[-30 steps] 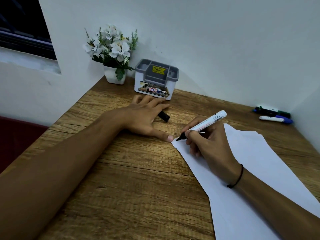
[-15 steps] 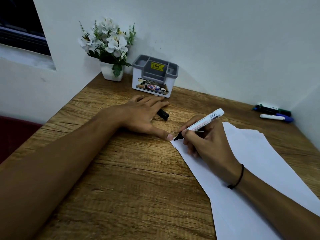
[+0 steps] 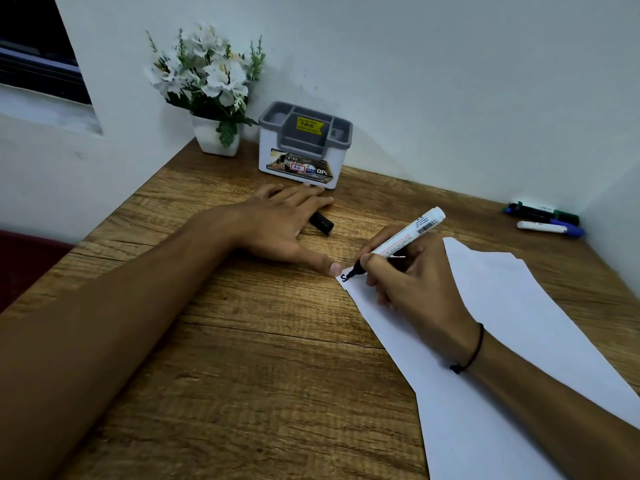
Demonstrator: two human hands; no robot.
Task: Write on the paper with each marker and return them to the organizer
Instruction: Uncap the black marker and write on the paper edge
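The wooden desk (image 3: 242, 375) fills a corner between pale walls, with a dark window at my upper left. White paper (image 3: 519, 341) lies slanted under my right arm. At the back stands the grey-and-white organizer (image 3: 304, 147); what I can see of its compartments looks empty, and it wears a yellow price sticker reading 49.00 and a front label with "42" and "OP". A white flower pot (image 3: 216, 135) sits just beside it. My left hand (image 3: 280, 226) lies flat, fingers loose, thumb pinning the paper's corner, a black cap (image 3: 322, 223) beside it. My right hand (image 3: 415, 282) grips the white marker (image 3: 401, 240), tip on the paper by a black "S". Two more markers (image 3: 543, 220) lie far right.
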